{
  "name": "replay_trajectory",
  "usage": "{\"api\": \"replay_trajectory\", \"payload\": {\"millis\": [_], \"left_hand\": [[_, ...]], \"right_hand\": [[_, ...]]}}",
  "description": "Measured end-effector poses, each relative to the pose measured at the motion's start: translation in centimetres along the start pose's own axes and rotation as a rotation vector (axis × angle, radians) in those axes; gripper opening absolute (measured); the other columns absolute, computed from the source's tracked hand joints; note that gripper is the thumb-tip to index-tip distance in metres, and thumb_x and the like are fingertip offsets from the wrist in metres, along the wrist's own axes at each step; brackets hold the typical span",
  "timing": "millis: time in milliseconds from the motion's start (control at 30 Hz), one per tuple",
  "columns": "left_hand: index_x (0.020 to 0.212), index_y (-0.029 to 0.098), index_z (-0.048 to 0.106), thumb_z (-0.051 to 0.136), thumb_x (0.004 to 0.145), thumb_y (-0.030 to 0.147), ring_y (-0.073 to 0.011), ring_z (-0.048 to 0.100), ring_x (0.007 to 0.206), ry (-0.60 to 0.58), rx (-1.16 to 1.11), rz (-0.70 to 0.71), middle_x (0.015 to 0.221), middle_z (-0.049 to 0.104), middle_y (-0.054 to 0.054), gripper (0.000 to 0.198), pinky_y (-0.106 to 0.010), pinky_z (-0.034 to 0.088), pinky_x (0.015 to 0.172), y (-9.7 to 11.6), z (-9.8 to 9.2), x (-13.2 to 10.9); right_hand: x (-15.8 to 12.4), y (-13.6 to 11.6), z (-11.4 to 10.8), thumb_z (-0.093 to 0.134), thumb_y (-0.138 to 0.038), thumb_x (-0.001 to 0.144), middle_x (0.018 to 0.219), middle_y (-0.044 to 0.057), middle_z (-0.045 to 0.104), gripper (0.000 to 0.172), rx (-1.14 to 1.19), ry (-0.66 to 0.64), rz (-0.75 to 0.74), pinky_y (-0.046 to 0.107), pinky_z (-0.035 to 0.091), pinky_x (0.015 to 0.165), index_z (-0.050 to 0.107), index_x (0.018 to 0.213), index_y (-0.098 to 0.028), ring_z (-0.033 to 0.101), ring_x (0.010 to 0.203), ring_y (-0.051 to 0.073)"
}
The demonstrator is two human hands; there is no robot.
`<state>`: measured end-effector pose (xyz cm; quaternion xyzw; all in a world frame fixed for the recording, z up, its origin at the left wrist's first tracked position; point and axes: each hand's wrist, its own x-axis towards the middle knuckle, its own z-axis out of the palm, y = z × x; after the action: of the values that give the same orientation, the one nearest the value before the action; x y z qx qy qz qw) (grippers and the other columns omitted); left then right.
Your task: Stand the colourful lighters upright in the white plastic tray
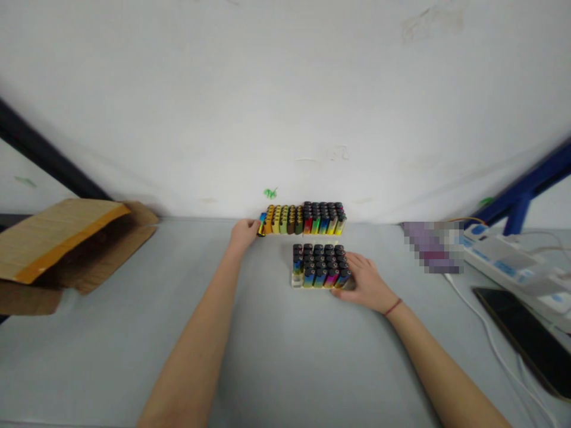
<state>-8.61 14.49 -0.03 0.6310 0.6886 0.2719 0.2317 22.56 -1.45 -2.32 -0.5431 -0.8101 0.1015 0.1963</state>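
My left hand [245, 233] is closed on a blue and yellow lighter [262, 223], held tilted beside the left end of the back row. In that row stand lighters with orange, yellow, green and brown bodies [284, 220], and to their right black-topped lighters in bright colours [324, 219]. Nearer to me is a clear tray [297, 285] packed with black-topped, rainbow-coloured lighters [320, 266]; a gap shows at its front left corner. My right hand [363, 282] grips the right side of this tray, thumb at the front corner, some fingers hidden behind it.
An open cardboard box [84, 249] lies at the left. On the right are a power strip [517, 267], a black phone [526, 333], a white cable [486, 327] and a blurred-out purple item [430, 249]. A white wall [223, 119] rises behind the grey table [267, 362].
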Motion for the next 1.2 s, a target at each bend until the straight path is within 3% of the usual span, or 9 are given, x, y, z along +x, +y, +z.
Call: {"api": "replay_trajectory", "payload": {"millis": [167,300,467,667,833,967,1067,1200], "left_hand": [[0.083,0.012,0.07,0.042,0.084,0.038,-0.0148,0.053,0.056,0.025,-0.146,-0.023,0.056,0.059,-0.002,0.038,-0.023,0.039,0.056,-1.3,-0.1,-1.0],[0.076,0.013,0.071,0.045,0.083,0.048,-0.0177,0.055,0.058,-0.008,-0.097,0.013,0.055,0.06,-0.004,0.044,-0.025,0.037,0.056,-0.7,-0.3,-1.5],[0.081,0.016,0.074,0.051,0.079,0.039,-0.018,0.059,0.062,-0.116,-0.076,0.055,0.064,0.067,-0.003,0.033,-0.024,0.039,0.057,0.3,-0.4,-1.2],[0.077,0.017,0.074,0.05,0.075,0.026,-0.0176,0.059,0.063,-0.132,-0.123,0.027,0.059,0.066,-0.002,0.026,-0.024,0.042,0.059,-0.8,0.1,-0.2],[0.085,0.015,0.074,0.054,0.076,0.036,-0.0166,0.06,0.066,-0.139,-0.22,-0.005,0.07,0.069,-0.003,0.03,-0.023,0.043,0.058,-1.0,0.3,-0.5],[0.081,0.013,0.072,0.062,0.072,0.038,-0.015,0.057,0.06,-0.16,-0.295,-0.04,0.063,0.064,-0.001,0.028,-0.023,0.041,0.054,-0.7,-0.1,-1.1],[0.081,0.014,0.07,0.065,0.072,0.035,-0.014,0.056,0.058,-0.178,-0.473,-0.123,0.061,0.062,0.0,0.024,-0.024,0.043,0.055,-0.6,-0.7,-2.1],[0.085,0.015,0.064,0.064,0.073,0.021,-0.0125,0.061,0.063,-0.238,-0.912,-0.258,0.072,0.066,-0.003,0.014,-0.023,0.05,0.063,0.0,-1.9,-4.2]], "right_hand": [[0.0,0.1,0.1,0.066,-0.055,0.072,0.133,0.015,0.056,0.07,-0.008,0.014,0.003,0.049,0.036,0.099,0.05,0.13,-0.018,0.048,0.123,0.033],[-0.1,0.3,0.3,0.065,-0.055,0.073,0.133,0.015,0.056,0.072,-0.018,0.019,-0.009,0.05,0.037,0.099,0.049,0.133,-0.019,0.047,0.123,0.034],[0.0,0.4,0.3,0.065,-0.054,0.072,0.134,0.015,0.055,0.072,-0.024,0.013,-0.01,0.049,0.037,0.1,0.049,0.132,-0.018,0.047,0.124,0.033],[0.0,0.4,0.3,0.066,-0.054,0.072,0.133,0.015,0.056,0.07,-0.024,0.021,-0.012,0.049,0.036,0.099,0.05,0.131,-0.019,0.048,0.123,0.034],[0.0,0.4,0.3,0.065,-0.054,0.072,0.132,0.014,0.057,0.072,-0.02,0.023,-0.019,0.049,0.038,0.098,0.049,0.133,-0.02,0.049,0.121,0.033],[0.0,0.3,0.3,0.065,-0.056,0.073,0.132,0.015,0.057,0.071,-0.027,0.027,-0.015,0.049,0.037,0.098,0.05,0.132,-0.019,0.049,0.122,0.033],[0.0,0.2,0.2,0.065,-0.054,0.073,0.133,0.014,0.056,0.07,-0.023,0.021,-0.007,0.048,0.037,0.099,0.05,0.131,-0.019,0.048,0.123,0.033],[0.0,0.0,0.1,0.065,-0.054,0.073,0.132,0.014,0.057,0.068,-0.016,0.012,-0.006,0.048,0.037,0.098,0.05,0.13,-0.018,0.048,0.122,0.033]]}}
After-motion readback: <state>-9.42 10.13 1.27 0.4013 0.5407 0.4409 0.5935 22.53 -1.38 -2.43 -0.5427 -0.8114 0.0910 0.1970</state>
